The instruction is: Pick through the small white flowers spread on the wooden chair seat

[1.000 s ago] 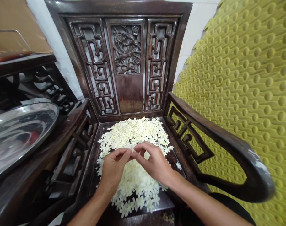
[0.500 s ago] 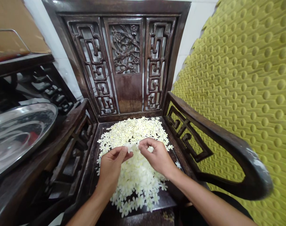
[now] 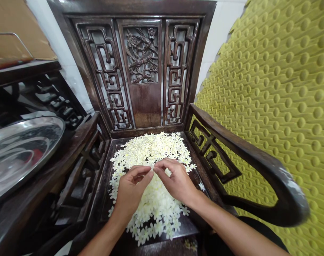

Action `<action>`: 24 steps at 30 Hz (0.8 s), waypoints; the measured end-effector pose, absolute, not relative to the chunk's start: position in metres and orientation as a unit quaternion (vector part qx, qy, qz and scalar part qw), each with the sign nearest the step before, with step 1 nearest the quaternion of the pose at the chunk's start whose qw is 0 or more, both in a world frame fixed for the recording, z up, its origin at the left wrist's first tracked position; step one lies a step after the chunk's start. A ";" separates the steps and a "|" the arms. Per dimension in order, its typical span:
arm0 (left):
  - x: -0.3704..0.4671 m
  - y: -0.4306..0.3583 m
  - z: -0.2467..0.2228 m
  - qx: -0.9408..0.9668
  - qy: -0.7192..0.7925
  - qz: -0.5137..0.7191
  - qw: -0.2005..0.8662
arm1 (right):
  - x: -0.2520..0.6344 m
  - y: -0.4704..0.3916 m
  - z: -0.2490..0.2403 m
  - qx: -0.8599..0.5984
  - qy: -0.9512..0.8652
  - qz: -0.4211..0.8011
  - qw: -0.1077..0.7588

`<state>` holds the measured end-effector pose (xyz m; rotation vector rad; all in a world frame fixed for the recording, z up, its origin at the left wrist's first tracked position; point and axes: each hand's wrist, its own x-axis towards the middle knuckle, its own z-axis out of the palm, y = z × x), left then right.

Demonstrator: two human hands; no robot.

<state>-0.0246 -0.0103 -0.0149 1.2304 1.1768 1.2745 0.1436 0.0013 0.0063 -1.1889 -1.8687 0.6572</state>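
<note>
Small white, yellow-centred flowers (image 3: 162, 144) lie in a thick layer over the dark wooden chair seat (image 3: 188, 231). Above the middle of this layer my left hand (image 3: 133, 186) is closed in a pinch, thumb against fingers, with a bit of white flower (image 3: 152, 166) at the tips. My right hand (image 3: 175, 179) pinches too, its thumb and forefinger nearly touching the left fingertips. Whatever sits between the right fingertips is too small to make out. Both hands partly cover the flowers beneath them.
The carved chair back (image 3: 145, 103) rises behind the flowers. Wooden armrests flank the seat, the right armrest (image 3: 247, 153) curving towards me. A round metal tray (image 3: 52, 131) stands at the left. Yellow textured matting (image 3: 279, 96) covers the right side.
My hands have drawn together, the left moving rightward and the right slightly left, so their fingertips now meet. The white flower between them shows less than before.
</note>
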 end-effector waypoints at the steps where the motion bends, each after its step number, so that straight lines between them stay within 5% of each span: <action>1: -0.024 -0.010 -0.015 0.504 0.481 0.525 0.488 | 0.143 0.001 0.006 -0.468 -0.745 0.254 0.403; 24: -0.025 -0.012 -0.013 0.527 0.482 0.529 0.459 | 0.145 0.002 0.004 -0.443 -0.771 0.230 0.395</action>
